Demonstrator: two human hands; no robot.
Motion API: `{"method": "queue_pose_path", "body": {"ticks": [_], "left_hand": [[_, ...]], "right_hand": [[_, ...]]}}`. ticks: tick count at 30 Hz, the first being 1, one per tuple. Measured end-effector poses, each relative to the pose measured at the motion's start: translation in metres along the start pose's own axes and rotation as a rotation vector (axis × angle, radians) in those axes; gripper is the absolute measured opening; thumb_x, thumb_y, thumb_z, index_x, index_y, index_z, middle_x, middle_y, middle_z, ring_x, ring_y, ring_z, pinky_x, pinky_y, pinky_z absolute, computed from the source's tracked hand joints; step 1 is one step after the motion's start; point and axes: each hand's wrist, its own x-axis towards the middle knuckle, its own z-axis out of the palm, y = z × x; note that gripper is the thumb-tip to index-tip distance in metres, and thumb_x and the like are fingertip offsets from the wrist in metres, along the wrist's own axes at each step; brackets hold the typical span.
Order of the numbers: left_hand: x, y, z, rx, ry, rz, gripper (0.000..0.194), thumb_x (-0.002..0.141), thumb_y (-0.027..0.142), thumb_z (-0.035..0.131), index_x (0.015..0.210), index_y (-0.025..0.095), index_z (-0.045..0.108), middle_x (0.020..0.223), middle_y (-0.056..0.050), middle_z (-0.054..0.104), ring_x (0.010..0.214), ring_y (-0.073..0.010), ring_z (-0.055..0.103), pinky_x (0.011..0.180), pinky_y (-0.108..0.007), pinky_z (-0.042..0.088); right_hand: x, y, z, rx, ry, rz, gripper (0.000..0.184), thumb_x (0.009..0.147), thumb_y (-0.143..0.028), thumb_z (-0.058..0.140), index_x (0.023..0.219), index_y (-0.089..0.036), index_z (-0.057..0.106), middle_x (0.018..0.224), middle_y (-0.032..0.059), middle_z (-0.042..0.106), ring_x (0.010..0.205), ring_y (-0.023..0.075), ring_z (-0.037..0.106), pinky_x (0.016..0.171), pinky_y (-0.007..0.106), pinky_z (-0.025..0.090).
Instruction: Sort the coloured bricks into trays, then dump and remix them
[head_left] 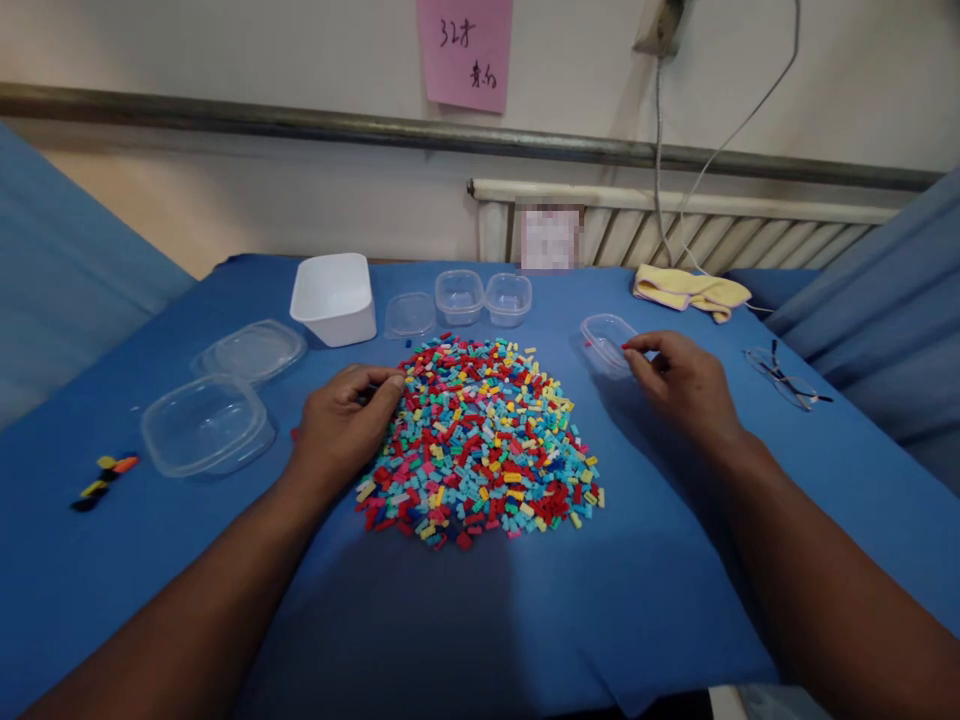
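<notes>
A wide heap of small toy building bricks (480,450) in red, light blue, yellow, green and pink lies in the middle of the blue cloth. My left hand (349,415) rests at the heap's left edge, thumb and forefinger drawn together; whatever is between the tips cannot be made out. At the right, my right hand (686,385) pinches a small red brick (625,346) at the rim of a shallow clear plastic container (609,325). A bit of red shows at that container's left side. Another red piece (295,434) peeks out beside my left wrist.
Behind the heap stand a white tub (334,295), two small clear containers (460,300) and a clear lid (410,315). A larger container (206,430), its lid (255,350) and dark-and-yellow pieces (105,482) lie left. A yellow cloth (690,290) and glasses (787,378) lie right.
</notes>
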Motion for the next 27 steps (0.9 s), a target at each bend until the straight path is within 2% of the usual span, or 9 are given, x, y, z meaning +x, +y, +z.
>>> {"method": "queue_pose_path", "body": {"ticks": [2, 6, 10, 13, 17, 21, 24, 27], "left_hand": [[0.001, 0.001, 0.001, 0.003, 0.0, 0.015, 0.026, 0.094, 0.047, 0.07, 0.098, 0.025, 0.084, 0.102, -0.004, 0.082, 0.097, -0.0245, 0.075, 0.091, -0.036, 0.057], [0.001, 0.002, 0.0, -0.001, -0.001, 0.018, 0.025, 0.094, 0.047, 0.071, 0.099, 0.025, 0.083, 0.105, -0.004, 0.083, 0.1, -0.0252, 0.075, 0.094, -0.037, 0.057], [0.0, 0.001, 0.0, -0.005, -0.002, 0.018, 0.027, 0.094, 0.048, 0.071, 0.098, 0.024, 0.083, 0.104, -0.004, 0.083, 0.099, -0.0248, 0.075, 0.094, -0.037, 0.057], [-0.001, 0.001, 0.0, 0.012, -0.005, 0.022, 0.027, 0.095, 0.047, 0.069, 0.098, 0.024, 0.083, 0.101, -0.004, 0.083, 0.095, -0.0241, 0.074, 0.091, -0.036, 0.058], [-0.001, 0.003, 0.0, 0.026, -0.006, 0.029, 0.027, 0.095, 0.047, 0.069, 0.098, 0.024, 0.084, 0.1, -0.004, 0.083, 0.093, -0.0238, 0.074, 0.087, -0.035, 0.058], [0.0, 0.002, 0.0, 0.043, -0.002, 0.017, 0.029, 0.095, 0.048, 0.069, 0.099, 0.023, 0.084, 0.098, -0.003, 0.083, 0.09, -0.0224, 0.072, 0.088, -0.033, 0.058], [0.001, -0.001, 0.002, 0.032, -0.009, 0.037, 0.031, 0.095, 0.048, 0.068, 0.098, 0.023, 0.085, 0.099, -0.003, 0.083, 0.091, -0.0227, 0.073, 0.09, -0.033, 0.058], [0.003, -0.004, 0.004, 0.018, -0.014, 0.053, 0.031, 0.094, 0.049, 0.068, 0.097, 0.023, 0.085, 0.098, -0.004, 0.083, 0.091, -0.0228, 0.073, 0.088, -0.032, 0.059]], "right_hand": [[0.005, 0.012, -0.002, -0.028, 0.018, -0.01, 0.032, 0.105, -0.046, 0.065, 0.121, -0.022, 0.08, 0.109, 0.011, 0.083, 0.073, 0.0228, 0.069, 0.075, 0.039, 0.054], [0.003, 0.028, -0.003, -0.051, -0.155, -0.093, 0.041, 0.104, -0.052, 0.069, 0.131, -0.023, 0.08, 0.12, 0.0123, 0.083, 0.079, 0.0251, 0.073, 0.076, 0.041, 0.056], [0.0, 0.029, 0.006, -0.14, -0.24, -0.142, 0.033, 0.106, -0.043, 0.065, 0.125, -0.023, 0.083, 0.123, 0.0147, 0.083, 0.099, 0.0333, 0.079, 0.08, 0.043, 0.057], [0.003, 0.02, 0.016, -0.167, -0.262, -0.174, 0.03, 0.108, -0.039, 0.061, 0.122, -0.023, 0.083, 0.12, 0.0149, 0.083, 0.104, 0.0346, 0.08, 0.082, 0.044, 0.059], [0.003, 0.003, 0.025, -0.125, -0.283, -0.229, 0.031, 0.109, -0.04, 0.063, 0.129, -0.024, 0.081, 0.127, 0.0146, 0.083, 0.108, 0.0341, 0.08, 0.085, 0.044, 0.061], [-0.002, -0.015, 0.02, -0.052, -0.228, -0.284, 0.035, 0.11, -0.041, 0.065, 0.138, -0.023, 0.076, 0.132, 0.0143, 0.081, 0.112, 0.0328, 0.08, 0.088, 0.043, 0.062], [-0.006, -0.033, 0.017, 0.013, -0.177, -0.316, 0.029, 0.113, -0.036, 0.059, 0.131, -0.024, 0.078, 0.124, 0.0135, 0.082, 0.106, 0.0302, 0.08, 0.089, 0.042, 0.062], [-0.007, -0.053, 0.028, 0.035, -0.255, -0.397, 0.027, 0.113, -0.029, 0.057, 0.129, -0.025, 0.078, 0.125, 0.0132, 0.082, 0.115, 0.0316, 0.078, 0.101, 0.046, 0.061]]}}
